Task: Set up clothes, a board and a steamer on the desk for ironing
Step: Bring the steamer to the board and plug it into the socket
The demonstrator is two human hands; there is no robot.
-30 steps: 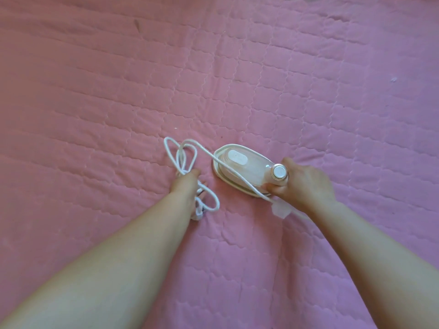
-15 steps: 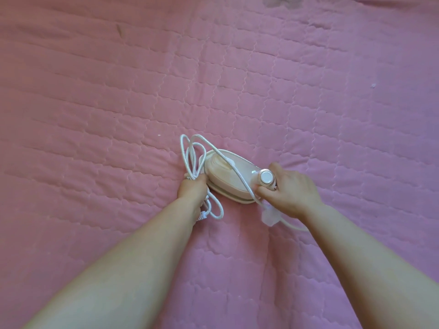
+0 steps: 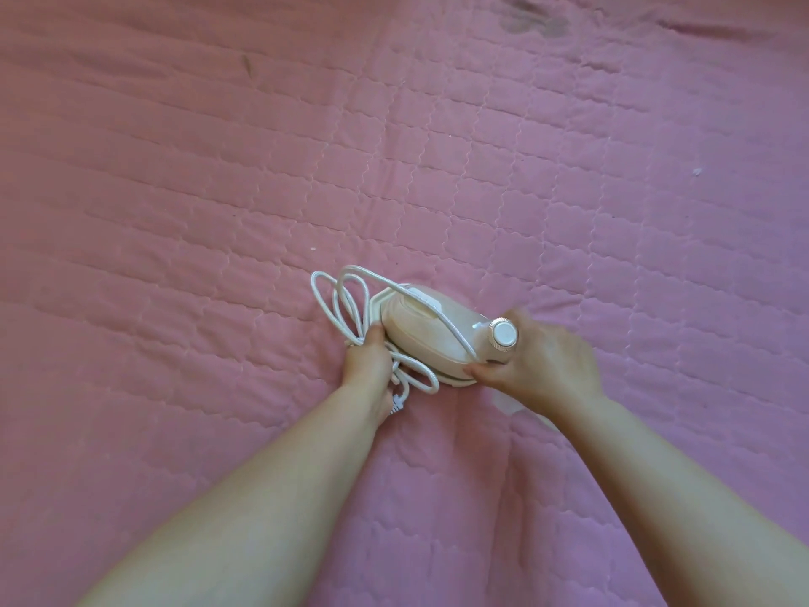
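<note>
On the pink quilt (image 3: 219,190), left hand (image 3: 367,362) grips coiled cord (image 3: 346,308) at steamer's (image 3: 431,332) 9 o'clock; right hand (image 3: 540,365) clasps steamer's 3 o'clock end.

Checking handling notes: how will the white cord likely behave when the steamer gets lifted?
Probably floppy: the cord lies in loose loops. Loops outside the left hand may dangle or snag. One strand crosses the steamer, so it could slide off.

Two bare forearms, no sleeves; left hand (image 3: 367,363) and right hand (image 3: 543,365) ungloved, ringless
</note>
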